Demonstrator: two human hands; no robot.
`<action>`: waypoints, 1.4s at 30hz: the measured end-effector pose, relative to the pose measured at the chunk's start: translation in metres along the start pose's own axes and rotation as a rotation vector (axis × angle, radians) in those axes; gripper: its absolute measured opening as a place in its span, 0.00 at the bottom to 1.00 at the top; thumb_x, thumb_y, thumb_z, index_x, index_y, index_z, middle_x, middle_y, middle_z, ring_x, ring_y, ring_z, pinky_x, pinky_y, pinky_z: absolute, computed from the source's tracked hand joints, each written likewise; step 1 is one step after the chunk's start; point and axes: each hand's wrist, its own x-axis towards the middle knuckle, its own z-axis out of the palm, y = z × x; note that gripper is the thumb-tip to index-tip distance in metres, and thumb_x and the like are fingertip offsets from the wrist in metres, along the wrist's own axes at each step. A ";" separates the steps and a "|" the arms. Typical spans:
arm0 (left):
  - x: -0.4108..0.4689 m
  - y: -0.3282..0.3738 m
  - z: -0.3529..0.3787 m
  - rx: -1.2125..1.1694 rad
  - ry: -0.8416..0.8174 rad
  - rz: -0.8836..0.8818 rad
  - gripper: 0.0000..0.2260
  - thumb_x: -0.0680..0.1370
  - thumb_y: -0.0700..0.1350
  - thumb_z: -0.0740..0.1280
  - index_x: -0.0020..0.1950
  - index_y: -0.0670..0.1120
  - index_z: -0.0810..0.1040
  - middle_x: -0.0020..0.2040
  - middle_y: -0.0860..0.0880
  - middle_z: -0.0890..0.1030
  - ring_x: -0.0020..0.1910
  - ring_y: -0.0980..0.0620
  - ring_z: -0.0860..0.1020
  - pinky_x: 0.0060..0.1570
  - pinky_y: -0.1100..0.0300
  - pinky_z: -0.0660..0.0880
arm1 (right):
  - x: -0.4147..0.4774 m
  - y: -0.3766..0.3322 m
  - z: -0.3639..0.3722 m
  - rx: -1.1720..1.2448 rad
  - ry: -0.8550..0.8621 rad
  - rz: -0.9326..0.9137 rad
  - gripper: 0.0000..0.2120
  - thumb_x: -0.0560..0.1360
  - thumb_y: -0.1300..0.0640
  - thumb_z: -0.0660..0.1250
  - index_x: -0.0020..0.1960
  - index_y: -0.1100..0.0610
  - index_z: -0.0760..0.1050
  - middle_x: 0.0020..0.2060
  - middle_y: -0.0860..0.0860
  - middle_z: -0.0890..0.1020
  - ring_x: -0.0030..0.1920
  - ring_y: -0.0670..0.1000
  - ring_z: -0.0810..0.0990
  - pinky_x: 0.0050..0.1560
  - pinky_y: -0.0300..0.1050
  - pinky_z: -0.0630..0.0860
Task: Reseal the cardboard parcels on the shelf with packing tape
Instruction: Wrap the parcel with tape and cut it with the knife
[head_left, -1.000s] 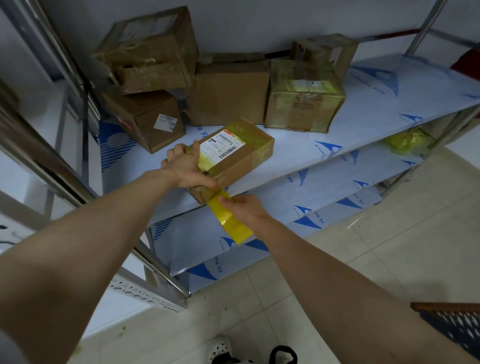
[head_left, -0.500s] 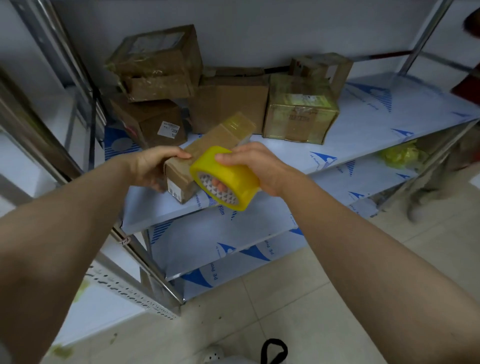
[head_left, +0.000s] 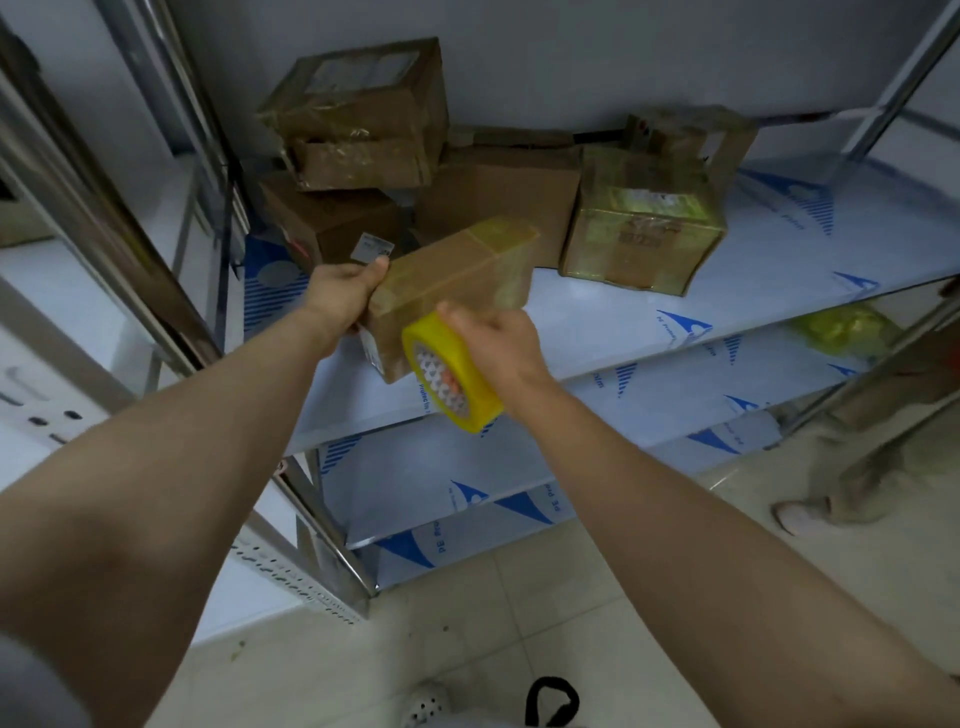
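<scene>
Cardboard parcel (head_left: 457, 280), long and brown, is held tilted just above the front of the top shelf (head_left: 675, 317), with its far end banded in yellowish tape. Its near left end is gripped by the left hand (head_left: 340, 291), thumb on the upper face. A yellow roll of packing tape (head_left: 449, 382) is clasped by the right hand (head_left: 501, 345), fingers curled round its rim, and is held against the parcel's near lower edge. The wrapping step appears to be in hand. Next, the roll would probably need to be drawn round the box under tension and the strip pressed flat. Whether a strip runs from roll to box cannot be made out, as it is hidden by the fingers and by blur. More parcels (head_left: 644, 234) are stacked at the back of the shelf. A second person's leg (head_left: 862, 457) is cut off at the right edge.
</scene>
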 end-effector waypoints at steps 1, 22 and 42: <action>0.003 0.000 0.000 0.008 0.005 0.011 0.12 0.79 0.54 0.64 0.53 0.47 0.78 0.45 0.47 0.79 0.48 0.48 0.76 0.56 0.51 0.74 | 0.000 0.006 0.002 -0.010 0.012 0.020 0.19 0.75 0.47 0.68 0.33 0.59 0.76 0.30 0.50 0.77 0.36 0.49 0.77 0.45 0.46 0.78; 0.035 0.028 0.018 0.733 0.084 0.100 0.24 0.82 0.58 0.51 0.56 0.40 0.76 0.57 0.38 0.78 0.57 0.39 0.75 0.53 0.52 0.71 | 0.025 0.007 0.025 0.031 -0.046 0.128 0.11 0.74 0.46 0.69 0.44 0.55 0.77 0.41 0.51 0.78 0.52 0.56 0.80 0.58 0.52 0.76; -0.009 0.012 -0.004 0.110 -0.160 -0.011 0.26 0.69 0.48 0.76 0.63 0.48 0.71 0.56 0.47 0.74 0.52 0.47 0.77 0.47 0.54 0.78 | 0.010 -0.012 -0.022 0.197 -0.400 0.241 0.06 0.74 0.54 0.65 0.48 0.55 0.76 0.47 0.59 0.80 0.46 0.58 0.80 0.52 0.52 0.78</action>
